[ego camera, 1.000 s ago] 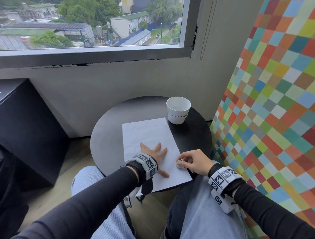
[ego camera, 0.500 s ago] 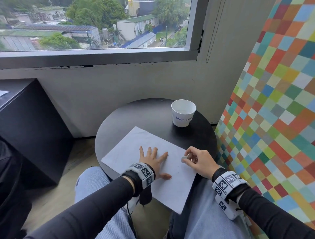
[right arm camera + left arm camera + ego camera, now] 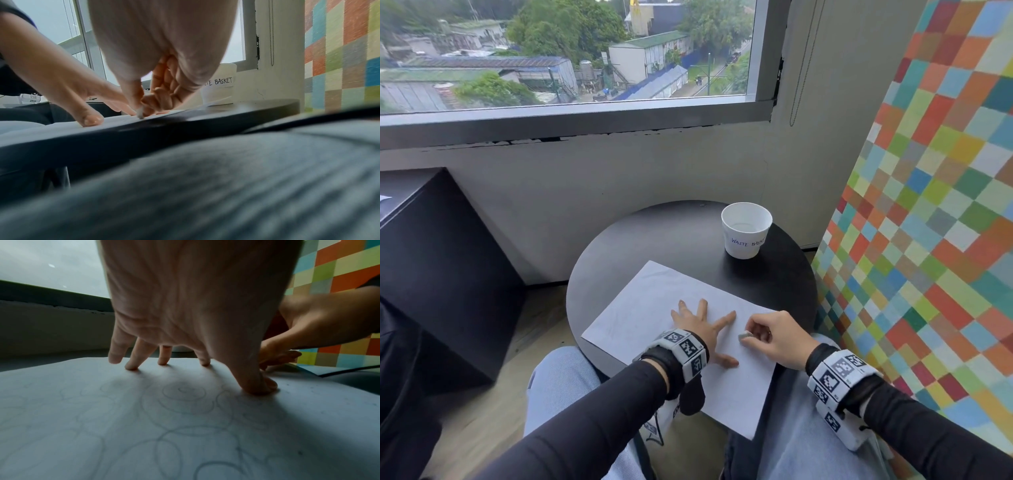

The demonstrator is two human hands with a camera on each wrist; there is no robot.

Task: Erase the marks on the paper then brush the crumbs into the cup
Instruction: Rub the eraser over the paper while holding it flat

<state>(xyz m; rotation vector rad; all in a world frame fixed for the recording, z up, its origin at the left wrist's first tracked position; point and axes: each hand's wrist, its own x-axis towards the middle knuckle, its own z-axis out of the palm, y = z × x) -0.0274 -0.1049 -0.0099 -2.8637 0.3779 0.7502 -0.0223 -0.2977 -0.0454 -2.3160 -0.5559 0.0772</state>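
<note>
A white sheet of paper (image 3: 654, 308) lies askew on the round black table (image 3: 671, 236), its near corner overhanging the edge. Faint pencil circles (image 3: 180, 402) cover the paper (image 3: 82, 426). My left hand (image 3: 700, 327) presses flat on the sheet with fingers spread; in the left wrist view its fingertips (image 3: 131, 366) and thumb touch the paper. My right hand (image 3: 767, 334) pinches a small white eraser (image 3: 744, 336) against the sheet, just right of the left hand; the eraser (image 3: 140, 113) tip touches the paper. The white cup (image 3: 745, 234) labelled WASTE BASKET stands at the table's far right.
A multicoloured checkered panel (image 3: 928, 240) rises close on the right. A black cabinet (image 3: 438, 267) stands to the left. The wall and window sill (image 3: 585, 123) run behind the table. My knees in light jeans (image 3: 561, 394) sit under the near edge.
The paper has been turned counter-clockwise, so it now lies diagonal with a corner over the near edge. My left hand stayed flat on it; my right hand kept the eraser.
</note>
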